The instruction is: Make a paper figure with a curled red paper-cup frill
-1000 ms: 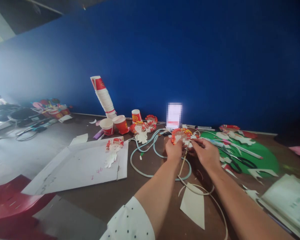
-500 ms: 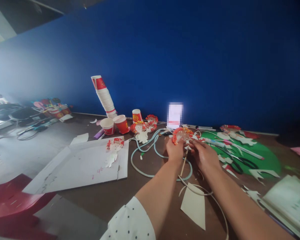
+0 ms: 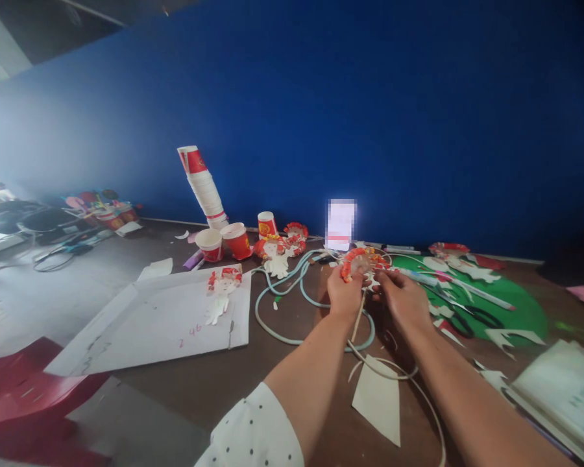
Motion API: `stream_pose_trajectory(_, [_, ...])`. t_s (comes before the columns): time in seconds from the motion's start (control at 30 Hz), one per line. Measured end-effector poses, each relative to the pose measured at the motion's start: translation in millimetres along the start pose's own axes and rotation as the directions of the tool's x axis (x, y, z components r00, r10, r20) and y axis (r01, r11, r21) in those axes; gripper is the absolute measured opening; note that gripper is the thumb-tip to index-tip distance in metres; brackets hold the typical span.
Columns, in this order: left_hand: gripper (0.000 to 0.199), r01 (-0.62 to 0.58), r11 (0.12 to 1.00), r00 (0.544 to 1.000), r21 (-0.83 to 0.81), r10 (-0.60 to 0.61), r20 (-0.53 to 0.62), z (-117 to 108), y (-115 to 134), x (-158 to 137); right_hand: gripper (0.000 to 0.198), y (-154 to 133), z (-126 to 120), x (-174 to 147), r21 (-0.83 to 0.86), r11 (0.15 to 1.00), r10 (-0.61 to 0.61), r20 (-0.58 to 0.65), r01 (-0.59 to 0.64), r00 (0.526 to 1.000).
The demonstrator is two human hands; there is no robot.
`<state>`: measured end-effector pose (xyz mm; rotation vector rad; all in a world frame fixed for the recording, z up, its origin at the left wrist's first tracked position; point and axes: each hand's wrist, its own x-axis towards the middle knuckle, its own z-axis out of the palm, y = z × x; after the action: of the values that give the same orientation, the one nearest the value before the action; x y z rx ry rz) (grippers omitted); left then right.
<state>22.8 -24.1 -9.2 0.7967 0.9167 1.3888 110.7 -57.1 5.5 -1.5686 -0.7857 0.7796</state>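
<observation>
Both hands meet over the table at a small craft figure cut from a paper cup, with a red-and-orange curled rim around a pale middle. My left hand is closed on its left lower side. At its right edge, the fingers of my right hand pinch the white paper part. Similar cup figures lie nearby: one beside the cups and another on a white board. Beneath my hands runs a looped pale blue cable. My fingers partly hide the held figure.
A leaning stack of paper cups stands against the blue partition, near loose cups. Scissors, markers and paper scraps lie on a green sheet at right. A phone-like lit screen stands behind my hands; an open book lies front right.
The craft figure has turned slightly and shifted a little to the right in my hands, showing more of its curled rim. My right fingers have moved slightly right.
</observation>
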Motion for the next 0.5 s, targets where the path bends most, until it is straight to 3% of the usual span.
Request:
stream_pose_trajectory(0.13, [0.026, 0.011, 1.0, 1.0, 0.029, -0.011, 0.017, 1, 3, -4, 0.028, -3, -8, 3, -0.313, 0.934, -0.175, 0.017, 0.172, 0.984])
stream_pose_trajectory(0.23, [0.024, 0.008, 0.999, 1.0, 0.036, -0.009, 0.025, 2, 5, -5, 0.028, -2, -10, 7, -0.474, 0.854, -0.243, 0.001, 0.214, 0.97])
stream_pose_trajectory(0.4, [0.02, -0.012, 0.998, 0.999, 0.062, 0.009, 0.051, 2, 1, -6, 0.029, 6, -12, 15, -0.581, 0.778, -0.308, -0.021, 0.239, 0.951])
stream_pose_trajectory(0.5, [0.016, -0.09, 0.99, 0.993, 0.105, 0.081, 0.091, 1, -6, -5, 0.029, 11, -13, 19, -0.618, 0.745, -0.329, -0.011, 0.252, 0.944])
